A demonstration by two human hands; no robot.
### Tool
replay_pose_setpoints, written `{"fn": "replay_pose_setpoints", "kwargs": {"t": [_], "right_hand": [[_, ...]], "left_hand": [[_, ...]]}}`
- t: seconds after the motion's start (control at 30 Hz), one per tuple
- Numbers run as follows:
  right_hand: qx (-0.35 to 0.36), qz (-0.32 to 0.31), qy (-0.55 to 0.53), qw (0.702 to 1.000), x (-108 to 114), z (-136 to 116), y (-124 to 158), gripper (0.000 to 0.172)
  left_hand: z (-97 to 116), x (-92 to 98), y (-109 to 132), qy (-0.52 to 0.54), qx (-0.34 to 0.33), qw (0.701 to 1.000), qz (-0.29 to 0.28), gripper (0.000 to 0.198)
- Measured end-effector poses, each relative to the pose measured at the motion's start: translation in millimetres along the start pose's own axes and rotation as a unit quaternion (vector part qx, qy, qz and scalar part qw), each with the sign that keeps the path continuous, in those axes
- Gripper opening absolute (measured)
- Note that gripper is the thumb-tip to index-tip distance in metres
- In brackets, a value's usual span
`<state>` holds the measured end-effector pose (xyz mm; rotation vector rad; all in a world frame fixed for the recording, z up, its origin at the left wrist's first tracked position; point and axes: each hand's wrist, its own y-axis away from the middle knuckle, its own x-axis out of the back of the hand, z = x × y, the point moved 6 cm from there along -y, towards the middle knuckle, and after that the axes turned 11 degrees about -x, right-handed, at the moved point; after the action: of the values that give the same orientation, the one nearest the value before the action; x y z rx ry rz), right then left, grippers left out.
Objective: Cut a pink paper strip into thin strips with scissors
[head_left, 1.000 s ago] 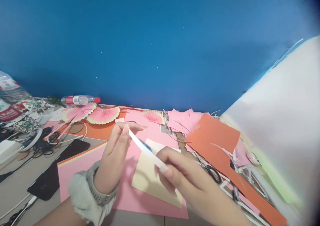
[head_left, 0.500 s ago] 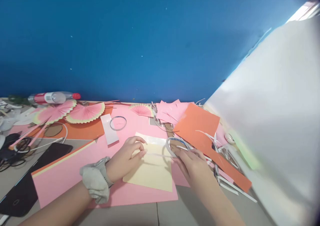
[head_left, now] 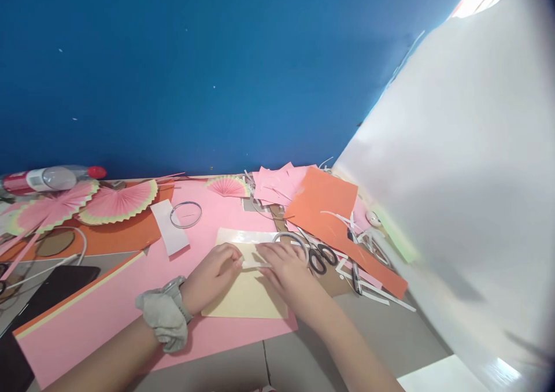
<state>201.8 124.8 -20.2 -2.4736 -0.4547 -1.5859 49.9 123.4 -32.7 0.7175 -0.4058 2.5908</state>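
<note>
A sheet of cream paper [head_left: 247, 302] lies on a larger pink sheet [head_left: 208, 341]. Above the cream paper's middle, a short white strip [head_left: 255, 264] spans two bare hands. The left hand [head_left: 211, 277], over its left side, has thumb and fingertips together at the strip's near end. The right hand [head_left: 288, 272], over its right edge, curls across the other end; whether it grips, I cannot tell. A pale ring [head_left: 306, 251] touches that hand by the paper's far right corner.

No readable text, bottle label [head_left: 36, 180] too blurred
</note>
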Motion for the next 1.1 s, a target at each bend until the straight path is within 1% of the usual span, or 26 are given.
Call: {"fn": "replay_pose_setpoints", "kwargs": {"t": [0.07,0.1,0.2,0.27,0.33,0.37,0.43,0.47,0.5,0.53,0.57,0.6,0.63,0.67,0.7,0.77,0.83,0.9,0.97,1.03,1.1], "right_hand": [[0.002,-0.024,-0.016,1.000,-4.3,-10.5,-8.1,0.020],[-0.001,-0.030,-0.021,0.999,-6.5,-13.0,-12.0,0.017],[-0.013,-0.049,-0.043,0.998,-13.4,-14.0,-19.5,0.021],[-0.014,-0.061,-0.061,0.996,-16.9,-13.1,-19.8,0.021],[-0.017,-0.068,-0.075,0.995,-18.7,-12.0,-17.3,0.022],[-0.022,-0.068,-0.080,0.994,-18.7,-10.9,-15.8,0.023],[-0.036,-0.062,-0.086,0.994,-17.1,-7.7,-13.4,0.024],[-0.043,-0.058,-0.089,0.993,-15.9,-5.5,-12.8,0.025],[-0.049,-0.055,-0.092,0.993,-14.5,-3.6,-12.7,0.024],[-0.052,-0.054,-0.095,0.993,-13.3,-2.1,-13.1,0.024],[-0.052,-0.055,-0.098,0.992,-12.4,-1.3,-13.8,0.023],[-0.049,-0.056,-0.101,0.992,-11.8,-1.4,-14.7,0.023],[-0.043,-0.057,-0.103,0.992,-11.5,-2.4,-15.7,0.023],[-0.036,-0.059,-0.105,0.992,-11.7,-4.2,-16.5,0.022],[-0.029,-0.061,-0.107,0.992,-12.0,-6.6,-17.1,0.020],[-0.016,-0.064,-0.107,0.992,-12.8,-11.9,-17.6,0.017],[-0.008,-0.068,-0.107,0.992,-12.9,-16.6,-17.5,0.015],[-0.001,-0.077,-0.109,0.991,-12.6,-20.3,-17.3,0.016],[0.010,-0.095,-0.116,0.989,-13.3,-23.6,-17.1,0.017],[0.022,-0.119,-0.127,0.984,-16.1,-26.4,-16.7,0.017],[0.024,-0.136,-0.137,0.981,-19.7,-27.3,-16.1,0.018]], "left_hand": [[1.7,2.1,0.4,0.000,0.001,1.000,0.002,0.022],[1.7,3.2,0.8,0.000,0.004,1.000,0.003,0.022],[-2.1,7.7,3.7,0.000,0.028,1.000,0.011,0.023],[-6.8,10.6,7.4,0.008,0.071,0.997,-0.006,0.028],[-10.8,16.3,12.6,0.017,0.127,0.991,-0.025,0.035],[-11.7,21.8,15.3,0.012,0.151,0.988,-0.022,0.039],[-10.2,37.2,20.1,-0.024,0.172,0.985,0.012,0.038],[-8.1,43.7,22.3,-0.052,0.166,0.984,0.024,0.037],[-5.2,48.5,24.2,-0.089,0.146,0.985,0.030,0.034],[-1.5,50.0,26.0,-0.132,0.107,0.985,0.023,0.032],[1.9,47.1,28.4,-0.176,0.056,0.983,-0.001,0.032],[4.3,40.0,32.1,-0.221,-0.001,0.975,-0.039,0.034],[4.9,29.5,37.5,-0.263,-0.059,0.959,-0.089,0.037],[2.6,20.6,44.0,-0.303,-0.095,0.941,-0.118,0.043],[-1.8,13.8,50.4,-0.338,-0.108,0.927,-0.125,0.048],[-10.1,1.7,61.9,-0.382,-0.109,0.909,-0.127,0.055],[-12.9,-6.6,70.3,-0.404,-0.088,0.905,-0.104,0.058],[-8.7,-16.9,76.6,-0.405,-0.073,0.906,-0.101,0.063],[-0.7,-30.2,81.4,-0.391,-0.070,0.909,-0.124,0.073],[7.8,-44.5,85.4,-0.366,-0.084,0.912,-0.163,0.083],[12.8,-51.7,87.8,-0.348,-0.092,0.916,-0.176,0.080]]}}
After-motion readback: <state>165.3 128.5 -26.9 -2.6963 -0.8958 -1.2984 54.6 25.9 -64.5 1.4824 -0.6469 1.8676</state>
